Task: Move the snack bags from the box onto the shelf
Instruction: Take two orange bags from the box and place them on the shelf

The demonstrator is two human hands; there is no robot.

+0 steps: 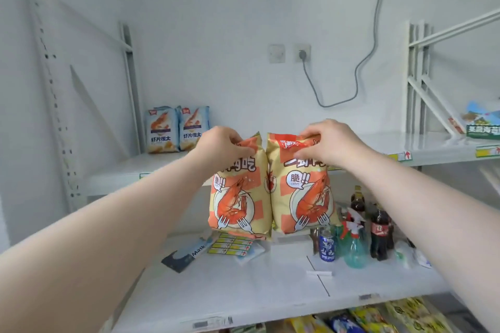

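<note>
- The left hand (224, 143) pinches the top seam of the left snack bag (239, 205), thumb and curled fingers closed on the crinkled foil.
- The right hand (331, 143) grips the top of the right snack bag (303, 197) in the same way, with the fingers bent over the upper edge.
- These two bags are puffy, pillow-shaped foil packs, pale yellow with orange blocks. Each has a drawing of a red shrimp on a plate with two forks.
- Both bags hang upright in the air, side by side, and their inner edges seem to touch. Their tops are at the level of the front edge of the upper shelf (121, 178), and their bottoms are above the middle shelf (243, 292).
- Both shelves are flat white metal boards with small price labels along the front edge.
- Two blue snack bags (162, 130) stand upright and touching at the back left of the upper shelf. They are smaller and also glossy.
- On the middle shelf lie one dark cardboard mask box (184, 254) and a stack of yellow-green label strips (232, 244).
- To the right stand one blue metal can (326, 247), one clear green plastic bottle (354, 251) and at least two dark cola bottles (378, 230).
- One grey cable (365, 62) runs in a curve down the white wall to a socket (302, 53).
</note>
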